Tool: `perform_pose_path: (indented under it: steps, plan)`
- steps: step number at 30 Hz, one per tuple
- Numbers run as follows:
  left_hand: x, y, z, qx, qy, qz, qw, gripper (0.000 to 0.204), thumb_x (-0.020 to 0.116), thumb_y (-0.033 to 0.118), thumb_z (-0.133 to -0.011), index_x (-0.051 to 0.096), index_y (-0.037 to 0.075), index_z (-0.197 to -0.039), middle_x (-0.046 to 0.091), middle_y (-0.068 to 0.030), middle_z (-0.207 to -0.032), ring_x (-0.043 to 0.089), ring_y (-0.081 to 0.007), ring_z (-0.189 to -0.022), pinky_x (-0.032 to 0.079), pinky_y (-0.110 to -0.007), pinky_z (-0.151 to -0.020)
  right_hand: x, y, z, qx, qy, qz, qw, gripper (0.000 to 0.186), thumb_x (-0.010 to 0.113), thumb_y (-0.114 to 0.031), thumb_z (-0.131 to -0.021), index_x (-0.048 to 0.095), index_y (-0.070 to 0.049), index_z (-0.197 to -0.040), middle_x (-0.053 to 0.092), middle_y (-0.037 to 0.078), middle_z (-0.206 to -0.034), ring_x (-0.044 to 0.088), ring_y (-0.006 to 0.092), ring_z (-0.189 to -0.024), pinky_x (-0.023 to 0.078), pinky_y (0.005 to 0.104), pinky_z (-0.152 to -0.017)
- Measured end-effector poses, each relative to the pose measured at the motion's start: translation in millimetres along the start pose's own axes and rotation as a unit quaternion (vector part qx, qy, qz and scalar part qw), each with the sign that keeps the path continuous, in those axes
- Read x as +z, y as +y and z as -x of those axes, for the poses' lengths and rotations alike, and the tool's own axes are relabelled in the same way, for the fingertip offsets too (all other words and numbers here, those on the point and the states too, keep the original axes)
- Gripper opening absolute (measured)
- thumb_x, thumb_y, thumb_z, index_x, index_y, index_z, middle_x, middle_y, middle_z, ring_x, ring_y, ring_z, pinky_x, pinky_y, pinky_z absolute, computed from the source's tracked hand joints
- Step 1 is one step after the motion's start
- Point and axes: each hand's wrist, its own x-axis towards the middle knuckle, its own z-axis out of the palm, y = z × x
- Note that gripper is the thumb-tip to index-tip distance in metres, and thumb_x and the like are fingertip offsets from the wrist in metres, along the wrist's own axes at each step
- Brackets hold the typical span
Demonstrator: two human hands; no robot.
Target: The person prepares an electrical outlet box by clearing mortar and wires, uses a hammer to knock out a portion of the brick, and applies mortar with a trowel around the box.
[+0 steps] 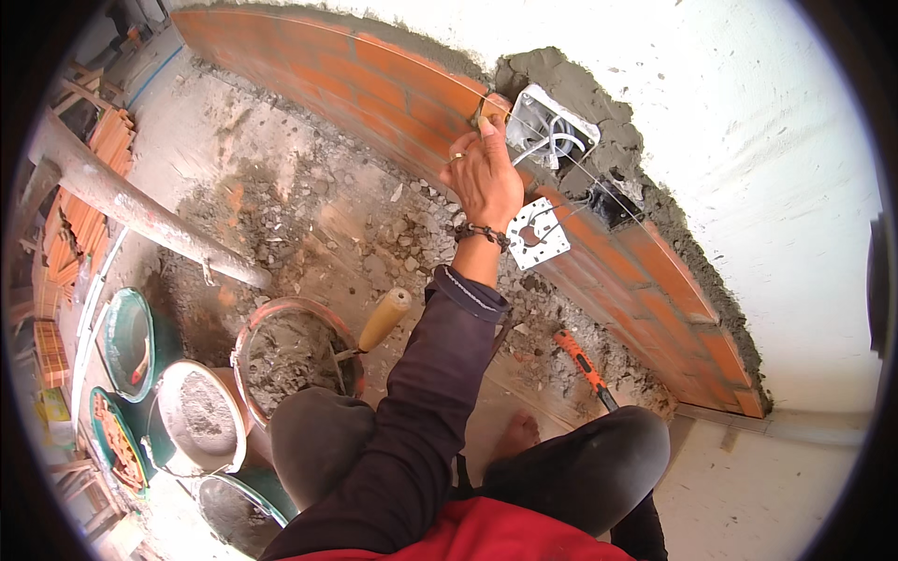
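Observation:
My left hand, with a ring and a dark bracelet at the wrist, reaches up to the top of a low orange brick wall. Its fingers are curled, with thumb and fingertips closed on a small piece of brick. Right beside that piece, a white electrical box with loose grey-white wires is set in wet grey mortar. Below the hand, a white perforated cover plate hangs against the bricks. A thin string runs along the wall's top edge. My right hand is out of sight.
A mortar bucket holds a wooden-handled trowel. More buckets, including a white one, stand at left. An orange-and-black-handled tool lies near my knee. A thick pole slants over rubble; stacked bricks lie beyond.

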Motion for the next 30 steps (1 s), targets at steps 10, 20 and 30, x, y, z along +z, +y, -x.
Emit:
perform_pose_path:
  steps: [10, 20, 30]
  plan:
    - [-19, 12, -8, -0.005, -0.049, -0.047, 0.998, 0.082, 0.007, 0.055, -0.107, 0.073, 0.010, -0.123, 0.068, -0.0172, -0.125, 0.043, -0.0325, -0.136, 0.017, -0.057, -0.110, 70, 127, -27, 0.157, -0.039, 0.078, 0.984, 0.036, 0.066, -0.024, -0.078, 0.064, 0.003, -0.101, 0.066, 0.014, -0.075, 0.064, 0.0248, -0.065, 0.051, 0.0352, -0.061]
    - [-89, 81, -89, 0.140, 0.004, -0.034, 0.990, 0.039, 0.062, 0.039, -0.095, 0.075, 0.002, -0.094, 0.076, -0.0112, -0.096, 0.072, -0.0218, -0.088, 0.056, -0.035, -0.079, -10, 99, -60, 0.156, -0.094, 0.388, 0.903, 0.030, 0.068, -0.027, -0.086, 0.065, 0.001, -0.096, 0.068, 0.016, -0.080, 0.068, 0.0278, -0.074, 0.053, 0.0379, -0.068]
    - [-216, 150, -109, 0.278, -0.177, -0.217, 0.919, 0.040, 0.072, 0.038, -0.093, 0.072, 0.001, -0.078, 0.063, -0.0016, -0.063, 0.054, -0.0106, -0.060, 0.046, -0.031, -0.058, 159, -197, -31, -0.328, -0.226, 0.383, 0.834, 0.013, 0.069, -0.009, -0.093, 0.064, 0.002, -0.095, 0.067, 0.010, -0.081, 0.067, 0.0169, -0.077, 0.054, 0.0317, -0.072]
